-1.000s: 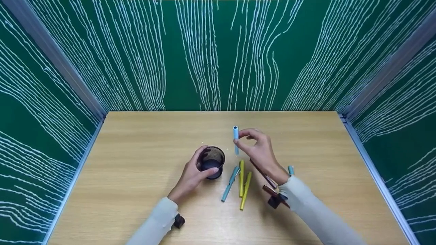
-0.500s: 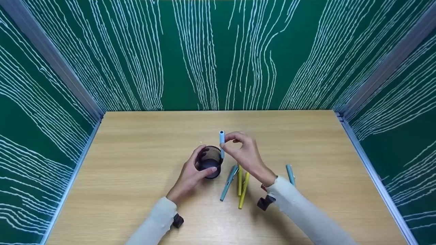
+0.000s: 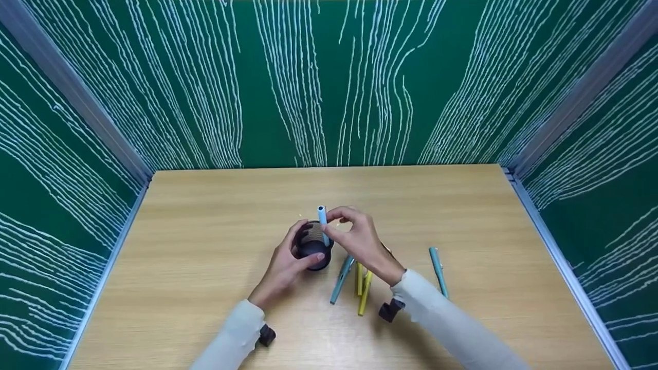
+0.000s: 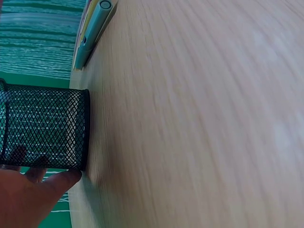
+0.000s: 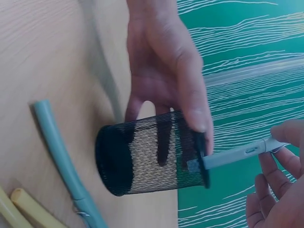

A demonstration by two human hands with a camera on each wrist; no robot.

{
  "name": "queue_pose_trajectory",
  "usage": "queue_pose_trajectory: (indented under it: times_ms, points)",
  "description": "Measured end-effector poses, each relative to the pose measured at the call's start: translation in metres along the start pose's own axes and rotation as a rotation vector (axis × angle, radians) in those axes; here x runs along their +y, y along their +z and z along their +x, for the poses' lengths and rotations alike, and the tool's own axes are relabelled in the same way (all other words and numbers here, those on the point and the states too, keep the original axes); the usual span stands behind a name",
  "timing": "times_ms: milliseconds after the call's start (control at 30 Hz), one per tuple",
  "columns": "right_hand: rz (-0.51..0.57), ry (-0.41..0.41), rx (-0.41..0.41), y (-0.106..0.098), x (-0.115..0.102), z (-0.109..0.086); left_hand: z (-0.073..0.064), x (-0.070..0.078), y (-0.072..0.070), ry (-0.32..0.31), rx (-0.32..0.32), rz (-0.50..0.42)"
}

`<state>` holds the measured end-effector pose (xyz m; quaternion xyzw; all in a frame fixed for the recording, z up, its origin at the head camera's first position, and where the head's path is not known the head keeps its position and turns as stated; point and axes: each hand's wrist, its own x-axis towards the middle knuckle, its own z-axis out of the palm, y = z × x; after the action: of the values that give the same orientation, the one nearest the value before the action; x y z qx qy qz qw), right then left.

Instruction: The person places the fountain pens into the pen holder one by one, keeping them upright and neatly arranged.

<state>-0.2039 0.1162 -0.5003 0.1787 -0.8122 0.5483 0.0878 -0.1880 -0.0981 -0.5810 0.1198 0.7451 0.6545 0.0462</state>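
Observation:
My left hand [image 3: 281, 264] grips a black mesh pen cup [image 3: 313, 252], its thumb over the near side of the rim and its fingers round the far side. In the left wrist view the cup [image 4: 42, 126] stands on the table. My right hand [image 3: 360, 244] pinches a light blue pen [image 3: 322, 215] near its upper end, between thumb and fingertips. The right wrist view shows the lower tip of this pen [image 5: 232, 156] just inside the mouth of the cup [image 5: 154, 156]. No other pen shows inside the cup.
Right of the cup lie a teal pen [image 3: 341, 281] and two yellow pens [image 3: 364, 295], partly under my right hand. Another teal pen [image 3: 438, 271] lies farther right. Green walls with white lines [image 3: 329, 82] surround the wooden table [image 3: 205, 221].
My right hand has carried the light blue pen left and slightly toward me, from beyond the cup's right side into its mouth. My left hand keeps its hold on the cup.

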Motion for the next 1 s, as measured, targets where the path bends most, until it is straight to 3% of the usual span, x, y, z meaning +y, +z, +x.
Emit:
queue_pose_trajectory:
  times_ms: [433,700,1000]
  points:
    - [-0.049,0.024,-0.048,0.017,0.021,-0.013,0.0,-0.001,-0.001,0.02,-0.001,-0.031]
    - [-0.082,-0.025,-0.043,0.022,0.029,-0.019,-0.001,-0.001,-0.001,-0.008,0.006,-0.007]
    - [-0.103,-0.028,-0.034,0.025,0.033,-0.02,-0.001,-0.004,0.0,0.049,0.014,0.035]
